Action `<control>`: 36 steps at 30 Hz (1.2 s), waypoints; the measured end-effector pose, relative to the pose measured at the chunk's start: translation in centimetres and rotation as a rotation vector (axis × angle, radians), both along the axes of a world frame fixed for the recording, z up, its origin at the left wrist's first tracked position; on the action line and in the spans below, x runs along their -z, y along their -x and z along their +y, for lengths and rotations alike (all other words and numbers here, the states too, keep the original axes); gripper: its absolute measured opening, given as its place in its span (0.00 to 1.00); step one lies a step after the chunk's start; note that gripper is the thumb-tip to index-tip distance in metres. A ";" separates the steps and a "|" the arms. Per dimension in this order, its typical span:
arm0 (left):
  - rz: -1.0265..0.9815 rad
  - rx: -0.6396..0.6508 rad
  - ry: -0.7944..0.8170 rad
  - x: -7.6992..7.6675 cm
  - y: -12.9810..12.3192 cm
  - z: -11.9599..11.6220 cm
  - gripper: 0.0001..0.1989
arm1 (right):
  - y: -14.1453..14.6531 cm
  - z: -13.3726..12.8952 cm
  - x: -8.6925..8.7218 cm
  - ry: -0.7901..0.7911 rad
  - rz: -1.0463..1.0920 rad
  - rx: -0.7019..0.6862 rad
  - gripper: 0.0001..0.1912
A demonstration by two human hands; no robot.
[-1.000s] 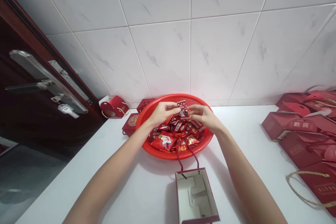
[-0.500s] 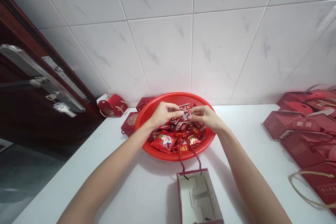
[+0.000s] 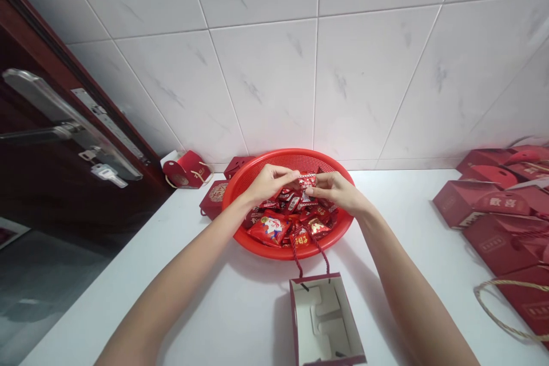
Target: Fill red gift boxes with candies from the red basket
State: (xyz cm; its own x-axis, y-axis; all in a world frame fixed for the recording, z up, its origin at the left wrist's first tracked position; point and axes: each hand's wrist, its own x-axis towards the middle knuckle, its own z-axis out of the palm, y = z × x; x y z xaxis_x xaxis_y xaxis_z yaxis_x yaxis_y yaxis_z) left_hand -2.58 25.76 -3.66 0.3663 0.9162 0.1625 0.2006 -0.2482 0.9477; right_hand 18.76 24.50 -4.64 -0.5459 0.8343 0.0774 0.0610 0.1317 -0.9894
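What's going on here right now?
A person has both hands over the red basket. The right hand pinches a small red packet; the left hand is at its edge, though whether it grips is hard to tell. Other packets lie in the basket below. An open box stands on the table in front of the basket, and more red boxes sit off to the right.

Keys hang on a dark door beside a tiled wall.

One basket, three left-hand boxes, one held packet
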 end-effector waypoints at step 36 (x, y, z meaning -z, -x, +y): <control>0.036 -0.023 -0.033 1.3 1.3 1.3 0.24 | 0.0 0.1 0.3 0.041 0.213 0.209 0.17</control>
